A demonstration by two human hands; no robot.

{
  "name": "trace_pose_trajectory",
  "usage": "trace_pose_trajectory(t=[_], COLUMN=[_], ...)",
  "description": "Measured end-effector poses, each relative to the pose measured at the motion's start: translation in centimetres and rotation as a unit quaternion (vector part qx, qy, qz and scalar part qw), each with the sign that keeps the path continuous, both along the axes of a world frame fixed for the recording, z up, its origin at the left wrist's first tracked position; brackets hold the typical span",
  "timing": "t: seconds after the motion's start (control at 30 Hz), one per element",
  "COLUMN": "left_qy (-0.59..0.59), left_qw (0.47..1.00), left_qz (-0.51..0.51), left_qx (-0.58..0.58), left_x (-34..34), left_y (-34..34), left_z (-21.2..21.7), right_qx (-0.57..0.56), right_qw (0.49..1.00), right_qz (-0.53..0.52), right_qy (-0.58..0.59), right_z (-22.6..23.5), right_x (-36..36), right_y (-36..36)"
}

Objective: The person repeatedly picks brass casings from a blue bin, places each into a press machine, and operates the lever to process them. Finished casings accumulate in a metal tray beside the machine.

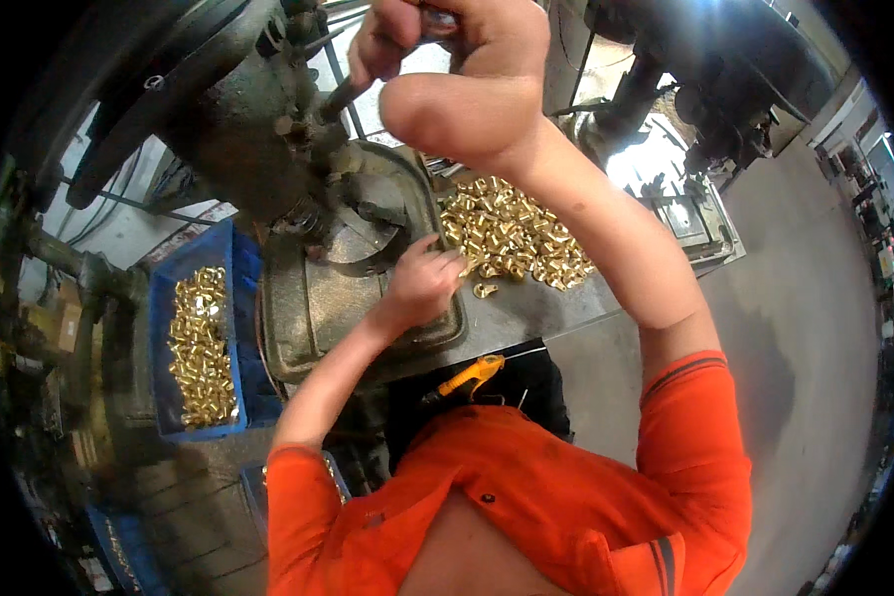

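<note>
My left hand (425, 283) hovers at the right rim of the metal machine table (328, 308), beside a heap of small brass fittings (517, 233). Its fingers are curled in, and what they hold, if anything, is hidden. One loose brass fitting (485, 290) lies just in front of the heap. High up, my right hand (467, 74) is wrapped round a dark, rounded handle (437, 20), which shows only in part between the fingers. Left of it stands a dark drilling machine (238, 129), its lower end above a round fixture (363, 233) on the table.
A blue bin (159, 368) of brass fittings stands left of the table, with another blue bin (253, 492) lower down. A yellow air blow gun (477, 375) lies at the bench front, near my orange shirt. A second dark machine (710, 74) stands at far right.
</note>
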State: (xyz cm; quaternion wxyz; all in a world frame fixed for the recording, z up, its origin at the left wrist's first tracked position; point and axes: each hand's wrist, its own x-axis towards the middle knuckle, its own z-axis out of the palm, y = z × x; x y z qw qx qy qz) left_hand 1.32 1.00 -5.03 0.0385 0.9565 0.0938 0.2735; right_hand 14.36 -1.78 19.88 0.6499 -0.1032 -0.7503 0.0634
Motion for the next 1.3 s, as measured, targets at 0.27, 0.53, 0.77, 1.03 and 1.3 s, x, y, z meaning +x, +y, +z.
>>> trace_pose_trajectory(t=[0.27,0.53,0.77,1.03,1.3], left_qy=[0.152,0.232,0.131,-0.229,-0.009], left_qw=[0.985,0.97,0.975,0.797,0.832], left_qz=[0.065,0.062,-0.01,0.366,0.466], left_qx=[0.053,0.031,-0.181,-0.422,-0.3], left_x=[5.0,4.3,-7.0,-29.7,-38.6], left_y=[4.4,2.7,-2.1,0.7,6.4], left_z=[-4.2,-2.6,4.9,8.3,0.5], right_qx=[-0.012,-0.024,-0.003,-0.023,-0.048], right_qw=[1.0,1.0,1.0,0.999,0.999], right_qz=[0.005,-0.015,-0.018,0.026,0.006], right_qy=[-0.017,-0.013,-0.02,0.028,0.0], right_z=[-0.8,-1.0,-1.4,-1.8,-1.5], right_x=[0.1,0.0,-1.3,-1.3,-1.1], right_y=[0.4,-0.7,-0.8,-0.8,-1.0])
